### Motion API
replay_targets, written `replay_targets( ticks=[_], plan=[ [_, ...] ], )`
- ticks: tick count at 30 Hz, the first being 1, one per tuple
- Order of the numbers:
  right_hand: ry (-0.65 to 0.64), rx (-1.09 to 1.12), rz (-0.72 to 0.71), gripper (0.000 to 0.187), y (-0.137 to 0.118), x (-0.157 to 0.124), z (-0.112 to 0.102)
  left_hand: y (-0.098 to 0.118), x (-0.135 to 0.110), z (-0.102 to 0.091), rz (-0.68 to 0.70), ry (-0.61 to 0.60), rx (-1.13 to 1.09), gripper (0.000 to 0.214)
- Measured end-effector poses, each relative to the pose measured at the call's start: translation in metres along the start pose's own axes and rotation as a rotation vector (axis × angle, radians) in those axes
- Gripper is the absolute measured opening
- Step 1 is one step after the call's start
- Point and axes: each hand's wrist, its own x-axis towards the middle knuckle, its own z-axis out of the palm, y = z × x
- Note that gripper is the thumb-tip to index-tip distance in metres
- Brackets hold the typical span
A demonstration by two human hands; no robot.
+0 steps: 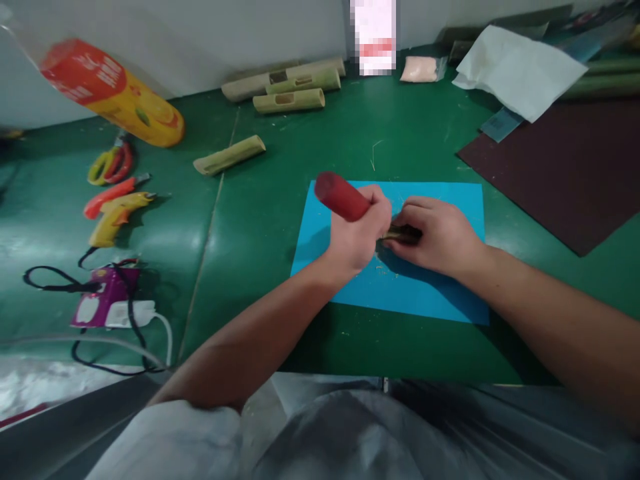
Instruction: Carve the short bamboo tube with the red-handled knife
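My left hand (356,232) is closed round the thick red handle (343,195) of a tool, which leans up toward the left. Its working end is hidden behind my fingers. Close beside it, my right hand (443,232) pinches a small dark, bamboo-like piece (404,233) between thumb and fingers. Both hands are over a blue sheet (425,297) on the green table, where fine shavings (385,270) lie scattered. Whether the tool touches the piece is hidden.
Cut bamboo tubes (290,101) lie along the back, and another tube (230,155) is nearer. At left are a bottle (135,107), scissors (111,163), a yellow glue gun (117,217) and a purple box with cables (107,297). A dark sheet (565,180) and white paper (520,70) lie right.
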Motion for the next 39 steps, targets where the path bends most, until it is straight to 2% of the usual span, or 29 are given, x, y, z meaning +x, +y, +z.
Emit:
replay_targets(
  ticks=[3, 12, 20, 23, 25, 29, 34, 39],
  plan=[
    [0.008, -0.034, 0.019, 0.014, 0.0003, 0.0002, 0.0001, -0.0012, 0.0037, 0.0024, 0.054, 0.071, -0.016, 0.045],
    [-0.004, -0.047, 0.025, 0.016, -0.001, -0.0001, -0.0007, 0.0038, 0.0029, 0.0024, 0.0, 0.04, 0.081, 0.047],
    [-0.028, -0.028, -0.001, 0.016, -0.0004, 0.0002, -0.0014, 0.0031, 0.0019, -0.0019, 0.03, -0.031, 0.093, 0.035],
    [-0.021, -0.014, -0.013, 0.016, 0.001, 0.001, -0.0004, 0.0069, 0.001, -0.0027, -0.056, -0.076, 0.024, 0.032],
    [-0.019, -0.015, -0.033, 0.015, 0.0008, 0.0017, 0.0003, 0.0084, 0.0012, -0.0025, -0.083, -0.043, -0.026, 0.033],
    [-0.009, -0.026, -0.026, 0.013, -0.0013, 0.002, 0.0007, 0.0056, 0.0047, -0.0008, -0.01, 0.105, -0.005, 0.038],
    [-0.006, -0.039, 0.012, 0.013, -0.0021, 0.0015, 0.0009, -0.001, 0.0064, -0.0008, 0.053, 0.076, 0.031, 0.04],
    [0.002, -0.066, -0.008, 0.013, -0.0019, 0.0011, 0.0024, -0.0006, 0.0036, -0.0015, 0.054, 0.062, 0.035, 0.037]
  ],
)
